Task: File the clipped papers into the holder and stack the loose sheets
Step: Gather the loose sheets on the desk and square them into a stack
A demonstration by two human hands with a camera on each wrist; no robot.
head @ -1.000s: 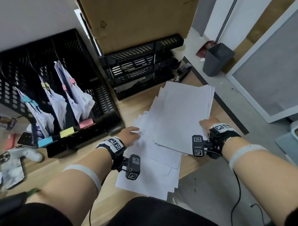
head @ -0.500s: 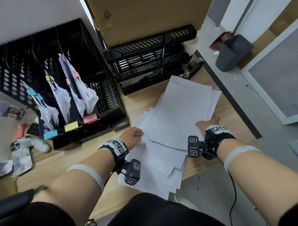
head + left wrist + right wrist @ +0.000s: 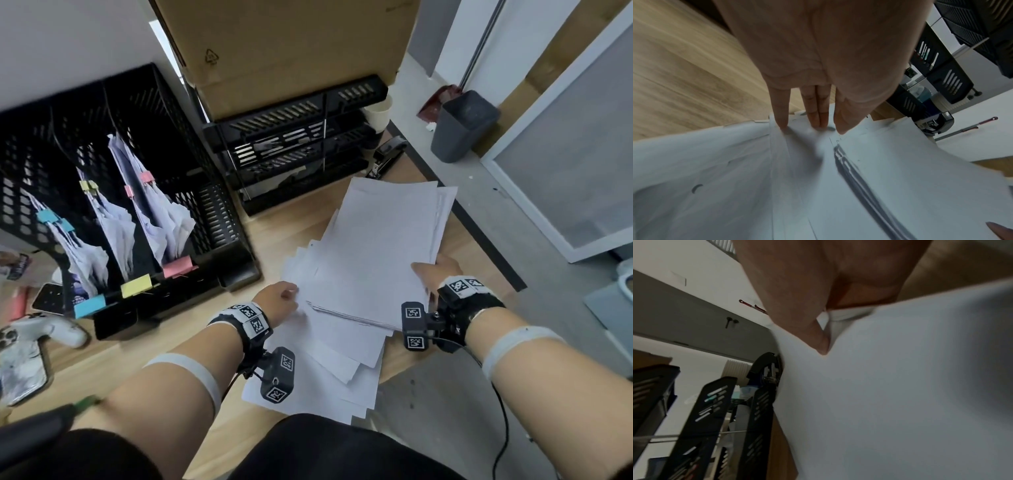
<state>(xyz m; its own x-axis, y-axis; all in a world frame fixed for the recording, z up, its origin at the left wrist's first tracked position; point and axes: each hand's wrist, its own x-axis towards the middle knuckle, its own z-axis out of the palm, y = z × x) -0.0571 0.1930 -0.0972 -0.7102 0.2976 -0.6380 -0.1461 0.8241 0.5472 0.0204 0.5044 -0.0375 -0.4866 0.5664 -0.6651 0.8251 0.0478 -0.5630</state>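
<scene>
A sheaf of loose white sheets [image 3: 380,250] is lifted at its right edge, where my right hand [image 3: 432,274] grips it; the right wrist view shows the thumb pinching the sheets [image 3: 900,386]. More loose sheets [image 3: 329,363] lie fanned out on the wooden desk underneath. My left hand [image 3: 279,298] rests at their left edge, its straight fingers [image 3: 816,113] pressing down on the paper [image 3: 756,178]. The black mesh file holder [image 3: 113,137] at the left holds clipped papers with blue [image 3: 51,219], yellow [image 3: 88,185] and pink [image 3: 147,176] clips.
A black stacked letter tray [image 3: 294,144] stands behind the sheets under a cardboard box [image 3: 291,51]. A stapler [image 3: 388,156] lies beside it. A game controller [image 3: 51,330] and a phone [image 3: 19,363] lie at the left. A grey bin [image 3: 462,125] stands on the floor.
My right hand has moved the gripped sheaf a little toward the left, over the fanned sheets. My left hand has stayed at the pile's left edge.
</scene>
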